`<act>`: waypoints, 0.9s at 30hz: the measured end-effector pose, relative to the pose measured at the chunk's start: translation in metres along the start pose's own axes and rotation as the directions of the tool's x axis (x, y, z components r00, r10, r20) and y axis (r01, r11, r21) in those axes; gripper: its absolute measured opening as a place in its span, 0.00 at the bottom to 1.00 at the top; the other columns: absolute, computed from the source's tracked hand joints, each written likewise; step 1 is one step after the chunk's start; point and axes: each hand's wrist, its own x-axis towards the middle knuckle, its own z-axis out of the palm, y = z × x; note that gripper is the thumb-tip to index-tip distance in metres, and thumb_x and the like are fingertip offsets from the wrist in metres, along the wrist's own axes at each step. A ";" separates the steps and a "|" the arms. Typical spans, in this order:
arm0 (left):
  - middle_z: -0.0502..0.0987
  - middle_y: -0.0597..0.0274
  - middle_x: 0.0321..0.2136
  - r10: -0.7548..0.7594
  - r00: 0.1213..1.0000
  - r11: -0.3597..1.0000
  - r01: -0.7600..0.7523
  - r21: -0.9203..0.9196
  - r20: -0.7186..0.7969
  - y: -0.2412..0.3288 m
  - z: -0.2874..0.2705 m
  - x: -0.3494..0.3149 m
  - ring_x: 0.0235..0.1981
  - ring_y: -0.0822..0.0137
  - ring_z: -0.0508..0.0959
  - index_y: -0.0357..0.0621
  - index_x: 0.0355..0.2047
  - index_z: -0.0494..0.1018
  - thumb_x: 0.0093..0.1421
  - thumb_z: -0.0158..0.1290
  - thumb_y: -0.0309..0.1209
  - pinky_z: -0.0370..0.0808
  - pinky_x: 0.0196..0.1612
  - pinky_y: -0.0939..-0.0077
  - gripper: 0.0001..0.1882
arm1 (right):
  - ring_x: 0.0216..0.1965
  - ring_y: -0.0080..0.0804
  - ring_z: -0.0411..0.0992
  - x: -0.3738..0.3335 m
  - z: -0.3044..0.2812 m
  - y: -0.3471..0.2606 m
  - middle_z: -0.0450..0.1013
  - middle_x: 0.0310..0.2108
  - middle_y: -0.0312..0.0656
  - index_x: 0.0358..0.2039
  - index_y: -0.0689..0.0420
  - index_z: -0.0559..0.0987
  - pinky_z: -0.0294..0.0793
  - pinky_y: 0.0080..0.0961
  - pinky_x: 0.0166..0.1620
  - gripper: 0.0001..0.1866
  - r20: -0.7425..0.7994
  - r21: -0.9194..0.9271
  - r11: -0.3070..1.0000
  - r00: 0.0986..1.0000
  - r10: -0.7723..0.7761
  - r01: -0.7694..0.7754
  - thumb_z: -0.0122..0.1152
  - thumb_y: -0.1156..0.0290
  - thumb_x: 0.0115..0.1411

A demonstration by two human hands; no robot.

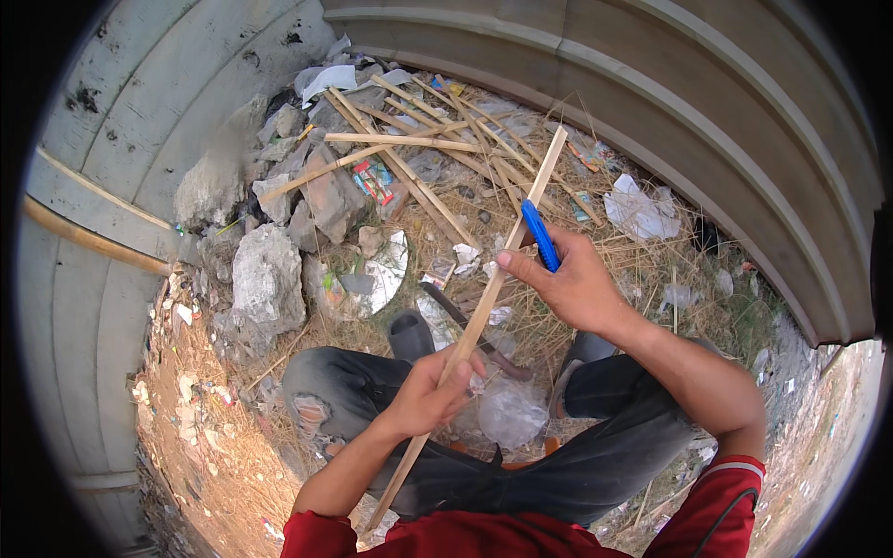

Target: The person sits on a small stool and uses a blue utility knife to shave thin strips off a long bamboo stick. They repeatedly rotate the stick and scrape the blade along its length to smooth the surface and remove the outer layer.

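Observation:
My left hand is closed round the lower part of a long, pale bamboo strip, which slants from my lap up to the far right. Higher up, my right hand grips a blue utility knife, lying along the strip's right side. The right thumb presses on the strip's face. Whether the knife's blade is out, I cannot tell. Below the strip, on the ground between my feet, lies a dark curved blade tool, partly covered by the strip.
Several more bamboo strips lie crossed in a loose pile ahead. Grey rocks stand at the left. Corrugated sheet walls close in the far and left sides. Dry grass, paper scraps and a clear plastic bag litter the ground around my legs.

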 end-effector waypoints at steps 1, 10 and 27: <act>0.54 0.76 0.14 -0.002 1.000 1.000 0.002 -0.008 -0.008 0.000 0.001 0.001 0.10 0.82 0.51 0.37 0.48 0.66 0.75 0.38 0.48 0.52 0.16 0.82 0.23 | 0.21 0.20 0.62 0.001 0.009 0.004 0.65 0.17 0.33 0.37 0.63 0.79 0.62 0.26 0.25 0.24 -0.008 0.020 1.000 1.000 -0.023 0.023 0.69 0.51 0.60; 0.58 0.77 0.15 0.101 0.947 0.991 -0.068 0.116 -0.305 0.003 0.003 0.010 0.15 0.83 0.57 0.35 0.59 0.68 0.76 0.39 0.43 0.54 0.19 0.83 0.24 | 0.28 0.57 0.78 -0.023 0.012 -0.010 0.77 0.23 0.55 0.41 0.62 0.79 0.77 0.49 0.35 0.28 0.366 -0.391 0.885 0.925 -0.104 0.254 0.55 0.45 0.66; 0.65 0.69 0.16 0.240 0.901 0.866 -0.030 0.500 -0.361 -0.010 0.004 0.004 0.21 0.80 0.64 0.35 0.58 0.72 0.72 0.46 0.35 0.64 0.25 0.78 0.20 | 0.28 0.62 0.75 0.013 -0.037 0.017 0.75 0.24 0.59 0.31 0.64 0.80 0.74 0.52 0.36 0.29 0.118 -0.496 0.852 0.985 -0.126 0.169 0.49 0.47 0.70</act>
